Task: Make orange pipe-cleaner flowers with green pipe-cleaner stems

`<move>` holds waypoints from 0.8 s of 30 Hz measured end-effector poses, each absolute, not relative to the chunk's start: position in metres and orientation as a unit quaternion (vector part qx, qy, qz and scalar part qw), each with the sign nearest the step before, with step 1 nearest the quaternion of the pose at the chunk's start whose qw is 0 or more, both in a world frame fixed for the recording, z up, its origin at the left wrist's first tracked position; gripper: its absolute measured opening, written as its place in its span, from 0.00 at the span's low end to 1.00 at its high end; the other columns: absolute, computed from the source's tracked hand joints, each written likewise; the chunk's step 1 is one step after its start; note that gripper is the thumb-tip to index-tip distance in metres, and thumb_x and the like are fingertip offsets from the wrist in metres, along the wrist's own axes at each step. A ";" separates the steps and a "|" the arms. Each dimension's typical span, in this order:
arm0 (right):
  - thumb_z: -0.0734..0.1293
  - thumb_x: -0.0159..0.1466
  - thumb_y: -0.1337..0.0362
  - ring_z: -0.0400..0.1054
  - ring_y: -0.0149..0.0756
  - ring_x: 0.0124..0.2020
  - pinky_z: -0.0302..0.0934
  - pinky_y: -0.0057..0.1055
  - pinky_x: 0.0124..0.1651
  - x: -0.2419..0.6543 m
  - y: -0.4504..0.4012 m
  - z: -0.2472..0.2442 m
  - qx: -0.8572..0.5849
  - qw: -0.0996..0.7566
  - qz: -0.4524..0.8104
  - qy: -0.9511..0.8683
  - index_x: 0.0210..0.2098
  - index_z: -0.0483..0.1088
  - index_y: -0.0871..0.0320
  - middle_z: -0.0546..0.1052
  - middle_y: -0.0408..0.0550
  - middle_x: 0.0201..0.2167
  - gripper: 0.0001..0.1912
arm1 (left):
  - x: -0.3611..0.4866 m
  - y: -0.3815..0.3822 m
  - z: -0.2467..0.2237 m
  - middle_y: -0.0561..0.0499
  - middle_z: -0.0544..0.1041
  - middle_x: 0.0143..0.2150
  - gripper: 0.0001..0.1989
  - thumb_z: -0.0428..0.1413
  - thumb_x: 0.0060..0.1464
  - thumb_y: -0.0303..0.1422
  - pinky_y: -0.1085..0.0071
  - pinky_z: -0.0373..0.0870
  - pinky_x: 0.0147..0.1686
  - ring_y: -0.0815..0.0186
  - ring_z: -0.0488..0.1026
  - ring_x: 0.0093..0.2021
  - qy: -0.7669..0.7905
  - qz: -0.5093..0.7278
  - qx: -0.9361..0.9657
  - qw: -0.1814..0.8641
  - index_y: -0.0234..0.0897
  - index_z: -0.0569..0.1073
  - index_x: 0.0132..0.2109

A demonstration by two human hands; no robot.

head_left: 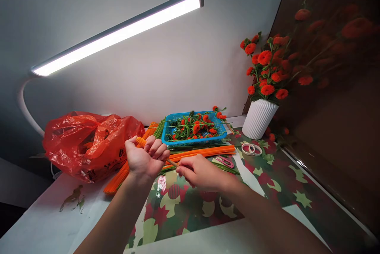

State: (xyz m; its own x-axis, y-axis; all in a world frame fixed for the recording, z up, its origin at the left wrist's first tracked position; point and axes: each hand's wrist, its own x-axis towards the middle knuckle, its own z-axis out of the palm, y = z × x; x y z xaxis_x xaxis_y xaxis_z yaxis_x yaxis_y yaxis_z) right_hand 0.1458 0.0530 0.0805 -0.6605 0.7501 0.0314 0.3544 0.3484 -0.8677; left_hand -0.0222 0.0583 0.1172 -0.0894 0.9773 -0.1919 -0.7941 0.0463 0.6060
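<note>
My left hand (pixel 147 157) is closed, palm up, around a piece of orange pipe cleaner (pixel 141 141) that looks coiled and pokes out by the thumb. From the other side of that fist comes a thin wooden stick (pixel 172 163). My right hand (pixel 200 173) pinches the stick between thumb and fingers. Whether the coil sits on the stick is hidden inside the left hand. Just behind both hands lies a bundle of orange pipe cleaners (pixel 204 152), with pink-handled snips (pixel 225 162) beside it.
A blue basket (pixel 194 141) holds red-orange flowers with green stems. On the left is a red plastic bag (pixel 92 143), under a lit lamp (pixel 118 32). A white ribbed vase (pixel 259 119) of flowers and two tape rolls (pixel 251 149) stand right, near a dark reflective panel (pixel 332 127).
</note>
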 end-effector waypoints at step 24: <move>0.59 0.64 0.64 0.61 0.26 0.19 0.51 0.22 0.23 0.174 0.057 0.085 -0.363 0.106 0.445 -0.812 0.27 0.69 0.58 0.68 0.39 0.18 0.11 | -0.095 0.052 0.149 0.57 0.43 0.15 0.18 0.39 0.58 0.38 0.72 0.46 0.12 0.71 0.41 0.14 0.215 0.758 0.165 0.594 0.39 0.42 0.23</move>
State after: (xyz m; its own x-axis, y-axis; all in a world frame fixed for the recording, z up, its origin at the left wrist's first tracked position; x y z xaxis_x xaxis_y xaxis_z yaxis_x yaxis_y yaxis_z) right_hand 0.1742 0.0565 0.0851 -0.7142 0.6834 -0.1512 0.4947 0.3401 -0.7998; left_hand -0.0945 0.0524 0.1488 -0.2408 0.9706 -0.0054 -0.8284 -0.2027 0.5222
